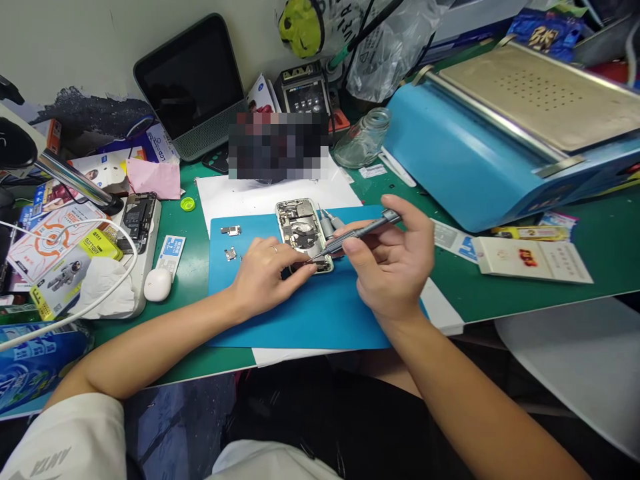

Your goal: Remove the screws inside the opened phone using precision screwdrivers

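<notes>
An opened phone housing (303, 225), its inner parts showing, lies on the blue mat (280, 320). My left hand (267, 270) grips its lower left edge, with thumb and index finger meeting close to the bottom end. In my right hand (395, 267) is a grey screwdriver (363, 230), held slantwise with its tip down at the phone's lower part. My fingers partly hide the exact spot the tip touches. Just right of the phone lie more slim grey tools (327, 221). Small removed phone parts, including a narrow board (231, 231) and a metal piece (230, 253), rest on the mat's left.
A blue machine with a metal plate (545, 93) fills the back right. Before it lies a white box (535, 260). A glass jar (363, 140) and a screen device (193, 80) stand behind. On the left are a white earbud case (157, 285), boxes and a cable (131, 267).
</notes>
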`<state>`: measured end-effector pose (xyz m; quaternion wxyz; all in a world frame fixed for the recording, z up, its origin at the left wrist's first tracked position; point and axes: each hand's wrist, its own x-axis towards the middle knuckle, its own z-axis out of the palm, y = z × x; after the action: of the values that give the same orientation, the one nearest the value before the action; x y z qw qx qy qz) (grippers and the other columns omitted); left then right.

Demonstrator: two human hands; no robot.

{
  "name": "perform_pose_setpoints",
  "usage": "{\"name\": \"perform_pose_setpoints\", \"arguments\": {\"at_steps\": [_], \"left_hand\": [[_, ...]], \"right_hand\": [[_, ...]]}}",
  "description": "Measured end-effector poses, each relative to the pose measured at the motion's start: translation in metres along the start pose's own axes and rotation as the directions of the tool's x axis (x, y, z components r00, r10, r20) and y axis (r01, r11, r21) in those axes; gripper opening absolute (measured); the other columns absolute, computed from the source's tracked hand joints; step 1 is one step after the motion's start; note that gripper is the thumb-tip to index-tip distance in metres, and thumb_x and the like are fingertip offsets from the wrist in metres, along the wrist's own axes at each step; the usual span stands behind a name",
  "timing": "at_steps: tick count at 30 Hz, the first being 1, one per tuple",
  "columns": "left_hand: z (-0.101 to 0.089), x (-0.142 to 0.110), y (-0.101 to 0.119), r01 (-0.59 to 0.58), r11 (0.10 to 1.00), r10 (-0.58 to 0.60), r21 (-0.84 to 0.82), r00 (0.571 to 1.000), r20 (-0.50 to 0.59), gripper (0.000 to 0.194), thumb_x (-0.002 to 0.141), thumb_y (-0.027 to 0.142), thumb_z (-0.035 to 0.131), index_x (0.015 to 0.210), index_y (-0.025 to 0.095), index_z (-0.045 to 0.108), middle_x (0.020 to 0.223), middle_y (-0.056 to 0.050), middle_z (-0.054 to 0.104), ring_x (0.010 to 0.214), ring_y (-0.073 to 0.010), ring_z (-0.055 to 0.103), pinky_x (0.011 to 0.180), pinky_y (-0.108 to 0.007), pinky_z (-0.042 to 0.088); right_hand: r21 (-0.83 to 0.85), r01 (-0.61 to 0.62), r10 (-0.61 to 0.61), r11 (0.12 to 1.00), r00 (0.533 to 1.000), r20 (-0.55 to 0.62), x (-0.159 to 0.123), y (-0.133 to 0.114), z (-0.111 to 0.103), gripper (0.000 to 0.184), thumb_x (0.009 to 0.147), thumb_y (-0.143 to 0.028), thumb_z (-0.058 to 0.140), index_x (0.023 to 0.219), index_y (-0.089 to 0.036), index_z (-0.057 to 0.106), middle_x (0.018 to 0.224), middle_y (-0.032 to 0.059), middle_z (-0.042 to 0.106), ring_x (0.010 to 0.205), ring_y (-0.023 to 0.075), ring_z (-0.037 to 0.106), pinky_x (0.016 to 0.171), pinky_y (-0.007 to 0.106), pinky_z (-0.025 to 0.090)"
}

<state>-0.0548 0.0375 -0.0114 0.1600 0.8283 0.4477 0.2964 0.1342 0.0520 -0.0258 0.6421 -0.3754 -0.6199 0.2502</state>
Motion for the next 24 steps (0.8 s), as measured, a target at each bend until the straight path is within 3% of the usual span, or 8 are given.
{"name": "perform_pose_setpoints", "arguments": {"at_steps": [4, 7, 9, 11, 14, 18, 21, 24], "left_hand": [[-0.002, 0.000, 0.002, 0.007, 1.000, -0.007, -0.021, 1.000, 0.010, 0.021, 0.100, 0.042, 0.061, 0.103, 0.023, 0.070, 0.091, -0.001, 0.075, 0.084, -0.0189, 0.061, 0.079, -0.035, 0.039], [-0.002, -0.001, 0.002, 0.040, 0.994, -0.047, -0.100, 0.997, -0.065, 0.030, 0.097, 0.044, 0.062, 0.116, 0.021, 0.059, 0.102, -0.005, 0.070, 0.088, -0.0195, 0.059, 0.081, -0.035, 0.043], [-0.002, -0.001, 0.002, 0.044, 0.989, -0.064, -0.142, 0.988, -0.137, 0.031, 0.096, 0.046, 0.061, 0.111, 0.019, 0.053, 0.099, -0.006, 0.065, 0.086, -0.0192, 0.057, 0.078, -0.034, 0.045], [-0.002, -0.001, 0.003, -0.009, 0.993, -0.009, -0.114, 0.989, -0.151, 0.026, 0.097, 0.046, 0.058, 0.098, 0.020, 0.051, 0.091, -0.005, 0.061, 0.082, -0.0189, 0.055, 0.075, -0.034, 0.045], [-0.001, -0.004, 0.010, -0.217, 0.976, 0.217, 0.025, 0.976, -0.015, 0.027, 0.101, 0.042, 0.051, 0.082, 0.022, 0.051, 0.078, -0.003, 0.059, 0.075, -0.0186, 0.054, 0.072, -0.035, 0.041], [0.004, -0.016, 0.028, -0.545, 0.830, 0.520, 0.118, 0.833, 0.189, 0.032, 0.101, 0.039, 0.054, 0.075, 0.021, 0.057, 0.072, -0.002, 0.056, 0.071, -0.0188, 0.053, 0.086, -0.037, 0.044], [0.008, -0.026, 0.038, -0.600, 0.790, 0.558, 0.123, 0.788, 0.259, 0.033, 0.101, 0.043, 0.054, 0.077, 0.020, 0.061, 0.073, -0.003, 0.057, 0.074, -0.0202, 0.054, 0.104, -0.044, 0.041], [0.010, -0.030, 0.040, -0.565, 0.809, 0.507, 0.161, 0.810, 0.294, 0.033, 0.100, 0.044, 0.054, 0.083, 0.019, 0.062, 0.078, -0.004, 0.058, 0.077, -0.0221, 0.054, 0.106, -0.050, 0.039]], "right_hand": [[-0.029, -0.017, 0.017, 0.999, 1.000, 0.002, -0.001, -0.001, 0.000, 0.052, 0.090, -0.035, 0.071, 0.138, -0.037, 0.051, 0.094, 0.0053, 0.078, 0.075, 0.0243, 0.076, 0.048, 0.034, 0.060], [-0.039, -0.008, 0.008, 0.999, 1.000, -0.006, -0.001, -0.002, 0.000, 0.052, 0.091, -0.035, 0.071, 0.139, -0.036, 0.051, 0.094, 0.0055, 0.078, 0.074, 0.0243, 0.076, 0.047, 0.034, 0.060], [-0.029, 0.008, -0.008, 1.000, 1.000, -0.007, -0.001, -0.002, 0.001, 0.052, 0.091, -0.032, 0.070, 0.139, -0.037, 0.052, 0.093, 0.0050, 0.077, 0.075, 0.0238, 0.076, 0.052, 0.035, 0.062], [-0.027, 0.026, -0.026, 0.999, 1.000, -0.009, 0.000, -0.002, 0.001, 0.053, 0.091, -0.029, 0.071, 0.140, -0.038, 0.053, 0.093, 0.0046, 0.077, 0.076, 0.0233, 0.075, 0.054, 0.035, 0.064], [-0.053, 0.051, -0.051, 0.997, 0.999, -0.002, -0.001, -0.001, 0.000, 0.056, 0.090, -0.025, 0.070, 0.142, -0.038, 0.052, 0.094, 0.0044, 0.077, 0.076, 0.0226, 0.075, 0.056, 0.035, 0.065], [-0.091, 0.116, -0.113, 0.989, 0.993, 0.032, -0.003, 0.002, -0.002, 0.062, 0.089, -0.020, 0.070, 0.145, -0.037, 0.050, 0.096, 0.0035, 0.076, 0.076, 0.0205, 0.074, 0.062, 0.034, 0.066], [-0.120, 0.144, -0.137, 0.982, 0.988, 0.068, -0.005, 0.004, -0.002, 0.067, 0.088, -0.017, 0.070, 0.147, -0.037, 0.047, 0.098, 0.0030, 0.075, 0.078, 0.0202, 0.074, 0.064, 0.034, 0.066], [-0.121, 0.182, -0.169, 0.976, 0.980, 0.107, -0.007, 0.006, -0.001, 0.070, 0.087, -0.014, 0.070, 0.148, -0.036, 0.044, 0.099, 0.0030, 0.074, 0.079, 0.0203, 0.074, 0.063, 0.033, 0.066]]}}
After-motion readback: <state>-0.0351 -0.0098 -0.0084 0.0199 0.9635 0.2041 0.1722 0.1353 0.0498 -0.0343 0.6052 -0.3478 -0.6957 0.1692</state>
